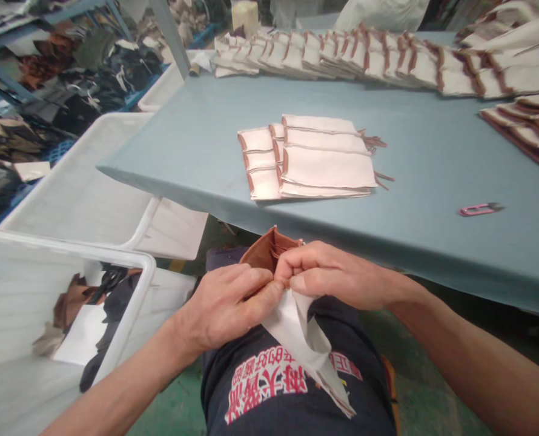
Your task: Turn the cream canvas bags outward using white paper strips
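Observation:
Over my lap, both hands pinch one sewn piece of brown leather [263,254] with a pale fabric part [294,321] hanging down toward my apron. My left hand [233,303] is closed on its edge from the left. From the right, my right hand [333,272] grips the same edge, the fingertips almost meeting. Brown strands show inside the folded leather above the fingers. What lies right between the fingertips is hidden. On the table ahead lies a stack of pale pieces [328,166] with brown edges and loose brown strips.
Pink-handled thread snips [478,209] lie on the blue-green table [415,145] at right. A long row of similar pieces [342,54] runs along the back, with more stacks [530,127] at right. White bins [146,260] stand at left, one holding scraps.

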### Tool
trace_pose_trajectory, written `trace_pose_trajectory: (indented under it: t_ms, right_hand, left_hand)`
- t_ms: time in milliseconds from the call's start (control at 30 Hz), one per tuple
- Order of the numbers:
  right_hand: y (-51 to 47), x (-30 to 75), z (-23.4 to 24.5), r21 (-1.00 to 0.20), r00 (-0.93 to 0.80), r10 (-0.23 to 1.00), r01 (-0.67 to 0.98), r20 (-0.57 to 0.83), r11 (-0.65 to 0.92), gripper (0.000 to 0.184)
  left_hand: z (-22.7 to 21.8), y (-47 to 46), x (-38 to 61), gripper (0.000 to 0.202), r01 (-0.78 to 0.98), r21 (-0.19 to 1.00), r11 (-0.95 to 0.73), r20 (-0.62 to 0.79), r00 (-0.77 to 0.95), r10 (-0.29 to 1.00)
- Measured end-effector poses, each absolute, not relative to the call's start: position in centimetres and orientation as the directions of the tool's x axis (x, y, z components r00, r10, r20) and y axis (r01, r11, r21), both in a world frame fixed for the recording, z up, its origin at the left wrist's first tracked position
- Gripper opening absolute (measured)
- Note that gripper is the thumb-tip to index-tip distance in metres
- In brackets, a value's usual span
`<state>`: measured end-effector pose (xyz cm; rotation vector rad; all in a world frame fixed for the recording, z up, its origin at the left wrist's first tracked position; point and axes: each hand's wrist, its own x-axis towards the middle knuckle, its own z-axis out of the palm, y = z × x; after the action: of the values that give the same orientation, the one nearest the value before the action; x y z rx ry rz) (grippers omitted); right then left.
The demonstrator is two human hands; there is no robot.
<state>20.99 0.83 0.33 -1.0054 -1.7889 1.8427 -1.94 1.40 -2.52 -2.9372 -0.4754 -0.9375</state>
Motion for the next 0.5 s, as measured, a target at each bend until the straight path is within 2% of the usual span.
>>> trace_pose_trajectory:
  t_ms: [100,200,267,367,433,500]
  right_hand:
    - [0.5,21.0,-0.5,-0.972,-0.673,0.703,0.118,-0.229,-0.204,0.019]
    - [0.0,20.8,-0.3,-0.968,-0.635,0.731,0.175,-0.251,-0.181,0.012]
    - [-0.5,20.8,0.3,-0.963,-0.584,0.78,0.254,-0.227,-0.09,0.009]
    - [-1.2,20.9,1.2,-0.924,-0.531,0.843,0.358,-0.084,0.134,0.014]
    - [-1.5,21.0,1.5,-0.872,-0.525,0.85,0.397,0.04,0.286,0.017]
    - [-1.7,21.1,1.4,-0.83,-0.525,0.841,0.406,0.131,0.383,0.018]
  left_hand:
    - [-2.5,1.3,-1.8,0.017,0.278,0.108,-0.954,0.585,0.759,0.287]
    - [-2.5,0.7,-1.8,0.023,0.249,0.275,-0.929,0.572,0.734,0.366]
    - [-2.2,0.1,-1.7,0.025,0.272,0.437,-0.857,0.56,0.664,0.496]
    - [-1.2,-0.3,-1.5,0.016,0.303,0.613,-0.729,0.474,0.597,0.647]
    - [-0.4,-0.1,-1.4,0.007,0.28,0.697,-0.661,0.368,0.651,0.664]
    - [0.1,0.2,-1.3,0.021,0.258,0.741,-0.62,0.271,0.73,0.627]
